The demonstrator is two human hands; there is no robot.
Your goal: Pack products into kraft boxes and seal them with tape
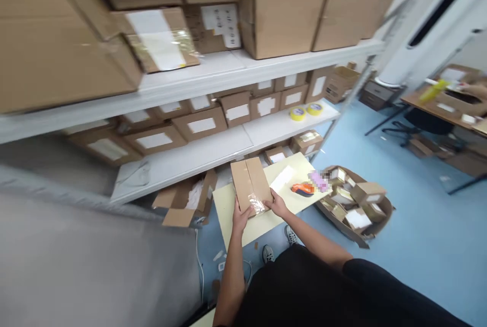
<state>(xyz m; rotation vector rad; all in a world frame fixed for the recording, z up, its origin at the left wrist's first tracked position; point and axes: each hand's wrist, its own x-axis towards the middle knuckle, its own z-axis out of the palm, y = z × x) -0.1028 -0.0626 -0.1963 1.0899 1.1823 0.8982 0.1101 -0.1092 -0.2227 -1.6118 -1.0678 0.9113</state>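
Note:
My left hand (241, 215) and my right hand (277, 204) grip the near corners of a flat cardboard box (249, 177), one on each side. Its top flaps meet at a centre seam, and a strip of shiny clear tape (256, 204) crosses the near end. Under the box is a pale yellow board (262, 230); I cannot tell whether the box rests on it. A white paper (282, 178) lies beside the box on the right. Further right are an orange and dark item (303, 189), its kind unclear, and a pixelated purple thing (319, 181).
Grey shelving (228, 141) with labelled cartons stands ahead, and two yellow tape rolls (297, 113) sit on its middle shelf. An open carton (182, 202) is at the left. On the right, a large cardboard container (386, 215) of small boxes stands on the blue floor (418, 246).

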